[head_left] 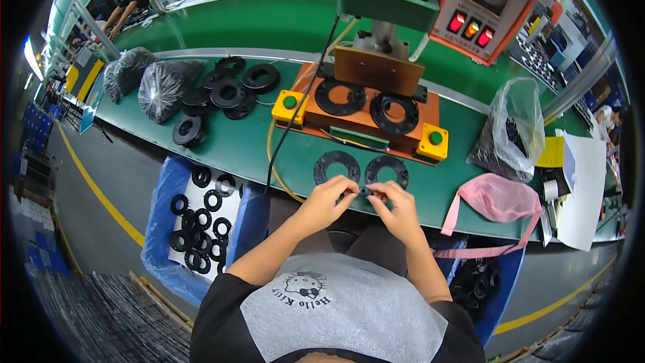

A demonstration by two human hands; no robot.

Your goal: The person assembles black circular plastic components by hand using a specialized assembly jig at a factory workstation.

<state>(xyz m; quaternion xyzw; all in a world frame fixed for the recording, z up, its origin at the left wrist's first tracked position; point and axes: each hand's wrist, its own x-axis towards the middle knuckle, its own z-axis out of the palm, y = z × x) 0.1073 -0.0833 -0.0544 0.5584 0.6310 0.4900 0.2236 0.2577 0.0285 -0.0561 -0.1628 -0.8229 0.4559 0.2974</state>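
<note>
Two flat black rings (337, 167) (387, 173) lie side by side on the green tabletop at the front edge. Just in front of the left ring, my left hand (326, 203) has its thumb and fingertips pinched together; what they hold, if anything, is hidden. My right hand (398, 211) is closed below the right ring, its fingertips around a small dark part (365, 191) too small to name. Beyond them stands an orange press (430, 121) with two more black rings (340, 97) (394, 113) lying in its bed, under a brown press plate (380, 69).
Yellow button boxes (290, 108) (433, 142) flank the press. Black ring parts (228, 93) and filled plastic bags (161, 91) lie left. At right are a clear bag (517, 128) and a pink mesh pouch (500, 198). A blue bin (158, 228) of rings stands lower left. A black cable (299, 94) hangs ahead.
</note>
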